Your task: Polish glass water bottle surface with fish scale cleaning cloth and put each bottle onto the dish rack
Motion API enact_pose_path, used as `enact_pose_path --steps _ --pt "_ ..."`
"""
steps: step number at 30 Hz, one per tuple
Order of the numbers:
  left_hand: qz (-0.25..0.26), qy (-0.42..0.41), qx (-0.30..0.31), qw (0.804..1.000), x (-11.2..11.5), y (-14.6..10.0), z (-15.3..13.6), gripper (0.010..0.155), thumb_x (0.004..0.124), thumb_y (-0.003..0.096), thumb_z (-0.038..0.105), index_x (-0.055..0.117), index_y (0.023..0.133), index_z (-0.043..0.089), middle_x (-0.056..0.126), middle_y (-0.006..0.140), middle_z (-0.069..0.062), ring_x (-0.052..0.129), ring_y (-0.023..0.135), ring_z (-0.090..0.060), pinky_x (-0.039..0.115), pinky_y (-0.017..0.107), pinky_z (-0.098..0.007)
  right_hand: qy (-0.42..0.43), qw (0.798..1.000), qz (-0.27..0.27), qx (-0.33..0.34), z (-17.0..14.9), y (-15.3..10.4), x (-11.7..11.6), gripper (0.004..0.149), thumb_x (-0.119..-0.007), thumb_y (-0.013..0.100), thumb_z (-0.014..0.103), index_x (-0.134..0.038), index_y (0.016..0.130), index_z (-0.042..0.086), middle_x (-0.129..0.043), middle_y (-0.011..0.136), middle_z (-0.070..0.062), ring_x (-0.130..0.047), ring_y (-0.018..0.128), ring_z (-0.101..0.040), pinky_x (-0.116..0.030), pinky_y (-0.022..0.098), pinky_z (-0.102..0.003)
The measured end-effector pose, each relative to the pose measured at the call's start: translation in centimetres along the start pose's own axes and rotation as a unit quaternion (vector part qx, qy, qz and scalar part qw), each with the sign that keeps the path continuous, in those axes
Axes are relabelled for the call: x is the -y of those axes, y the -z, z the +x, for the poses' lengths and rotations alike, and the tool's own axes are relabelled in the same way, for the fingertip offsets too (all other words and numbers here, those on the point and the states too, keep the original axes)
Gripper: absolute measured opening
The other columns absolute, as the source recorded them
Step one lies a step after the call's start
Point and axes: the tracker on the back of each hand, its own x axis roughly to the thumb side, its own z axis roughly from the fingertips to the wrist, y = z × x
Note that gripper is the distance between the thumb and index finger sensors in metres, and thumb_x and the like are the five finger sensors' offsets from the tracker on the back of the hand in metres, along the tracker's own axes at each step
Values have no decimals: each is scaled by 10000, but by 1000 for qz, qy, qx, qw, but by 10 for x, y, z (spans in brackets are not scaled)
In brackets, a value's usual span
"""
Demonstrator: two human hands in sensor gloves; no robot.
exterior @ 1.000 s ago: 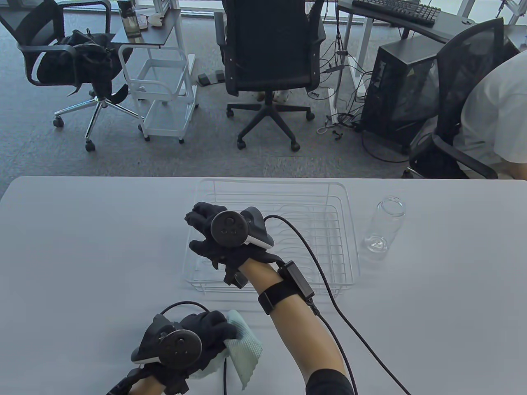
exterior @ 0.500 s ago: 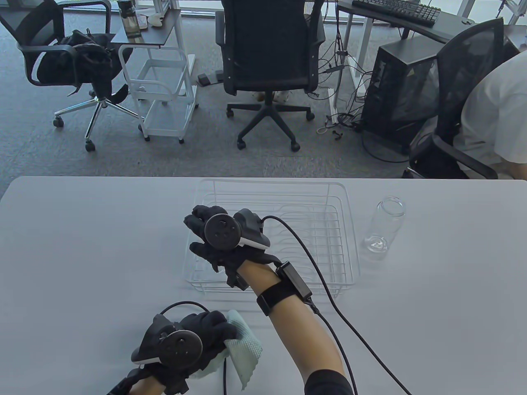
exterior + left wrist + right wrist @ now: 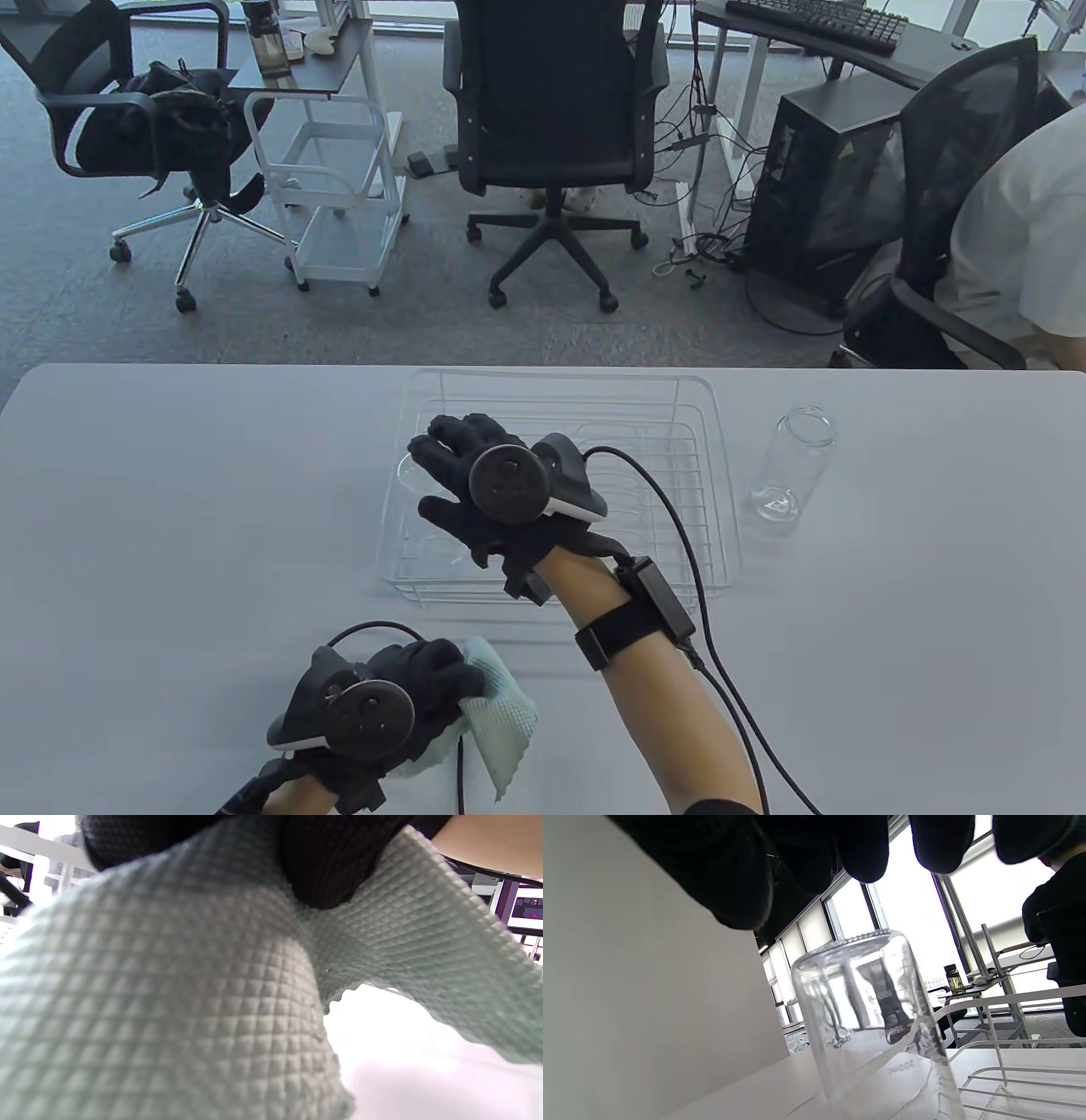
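Right hand [image 3: 496, 501] fingers spread above inverted glass bottle [image 3: 869, 1018] in dish rack [image 3: 679, 399]; left hand [image 3: 382, 705] pinches fish scale cloth [image 3: 505, 722]. Upright bottle [image 3: 789, 467], frame right: rigid, slick, breakable; grip mid-body.

Right hand [image 3: 475, 497] lifts off and shifts right within the rack [image 3: 713, 475], fingers [image 3: 454, 441] now spread clear of the bottle [image 3: 413, 475], which stands inverted at the rack's left end.

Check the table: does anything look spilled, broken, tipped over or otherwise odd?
Nothing stands out. One glass bottle stands bottom-up in the dish rack, another bottle stands upright beside the rack, and the left hand holds the cloth.
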Motion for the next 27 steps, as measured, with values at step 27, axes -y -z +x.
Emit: enact_pose_path --steps 27 --pt "81 -65 -69 992 -9 -13 -18 394 847 526 337 770 912 334 859 887 -60 990 609 -268 844 486 -467 -37 947 -234 -216 -149 -219 114 674 -799 519 474 -609 1037 87 -589 1057 -183 -652 902 -560 -643 535 -699"
